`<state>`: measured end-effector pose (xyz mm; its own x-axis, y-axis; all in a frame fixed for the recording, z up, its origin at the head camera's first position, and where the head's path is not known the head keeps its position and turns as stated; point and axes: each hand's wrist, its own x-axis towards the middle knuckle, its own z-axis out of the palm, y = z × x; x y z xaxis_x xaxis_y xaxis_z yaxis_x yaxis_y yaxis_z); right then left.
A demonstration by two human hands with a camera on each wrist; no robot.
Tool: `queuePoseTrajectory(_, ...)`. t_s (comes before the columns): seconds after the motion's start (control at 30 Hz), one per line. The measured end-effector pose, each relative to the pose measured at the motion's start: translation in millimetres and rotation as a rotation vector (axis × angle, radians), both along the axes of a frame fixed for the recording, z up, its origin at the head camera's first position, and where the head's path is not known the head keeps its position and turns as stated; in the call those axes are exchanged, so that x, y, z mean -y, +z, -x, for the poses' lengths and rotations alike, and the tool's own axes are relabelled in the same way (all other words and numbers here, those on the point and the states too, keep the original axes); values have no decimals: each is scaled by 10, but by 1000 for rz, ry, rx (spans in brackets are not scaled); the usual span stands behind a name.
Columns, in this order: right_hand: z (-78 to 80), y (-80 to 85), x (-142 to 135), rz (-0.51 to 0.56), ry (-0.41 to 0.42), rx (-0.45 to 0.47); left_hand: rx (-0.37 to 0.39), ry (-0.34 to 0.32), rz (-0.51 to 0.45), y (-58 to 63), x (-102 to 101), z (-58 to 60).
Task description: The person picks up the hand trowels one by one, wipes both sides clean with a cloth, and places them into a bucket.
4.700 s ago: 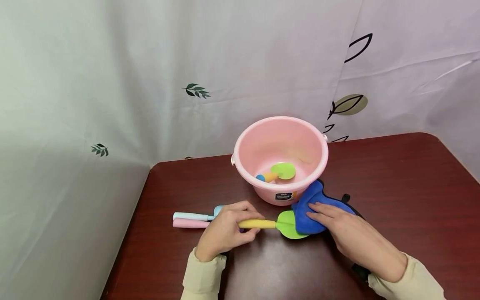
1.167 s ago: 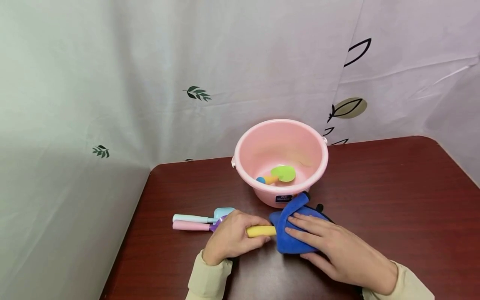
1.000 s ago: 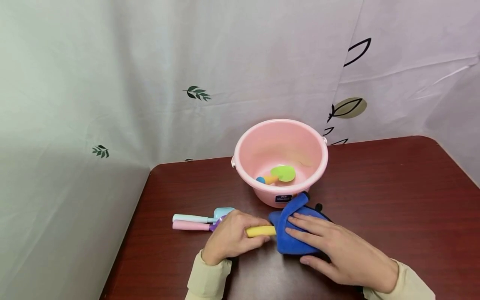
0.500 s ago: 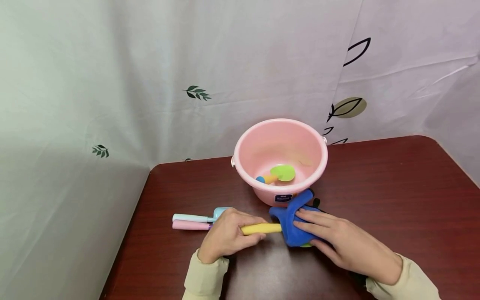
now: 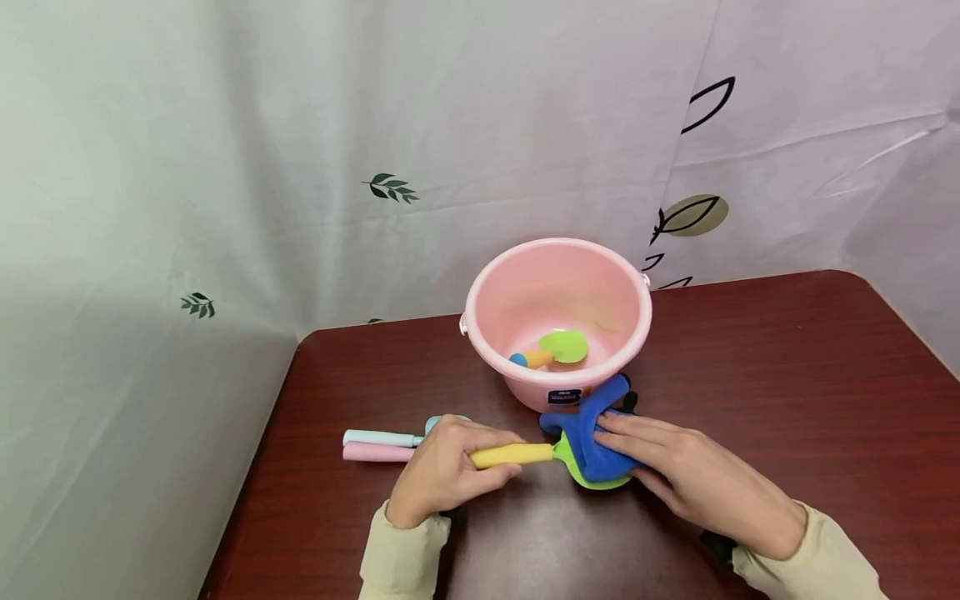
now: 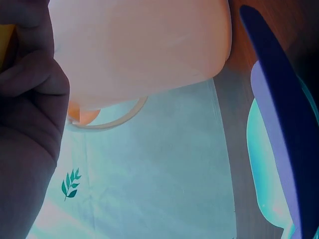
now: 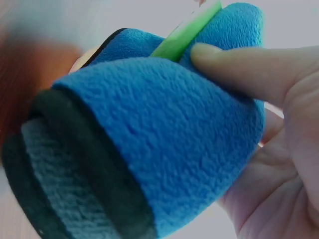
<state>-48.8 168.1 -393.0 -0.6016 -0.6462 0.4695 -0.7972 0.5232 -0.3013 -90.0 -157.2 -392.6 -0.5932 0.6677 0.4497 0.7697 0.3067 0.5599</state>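
Observation:
My left hand grips the yellow handle of a toy shovel above the table, in front of the bucket. The shovel's green blade points right, partly covered by a folded blue cloth with dark edging. With thumb and fingers, my right hand pinches the cloth around the blade. From the right wrist, the cloth is seen wrapped about the green blade, the thumb pressing close beside it. In the left wrist view, only part of the left hand shows at the left edge.
Just behind the hands stands a pink bucket, with another green-bladed toy shovel lying inside. Left of my left hand lie a light-blue-handled shovel and a pink-handled one, their heads partly hidden. Patterned curtains border the dark red table.
The cloth first came left over the blade up to the yellow handle. Since then it has slid back right, baring part of the green blade, while the left hand drew the shovel slightly left.

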Motion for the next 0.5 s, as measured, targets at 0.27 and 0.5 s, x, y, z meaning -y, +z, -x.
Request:
queuePoseTrajectory(0.27,6,8,-27,-20,-43,-14,27,12,-31,21,44,3)
queuePoseTrajectory(0.5,28,-8,-67,-3,-49,-32,54,18,-51,33,89,-5)
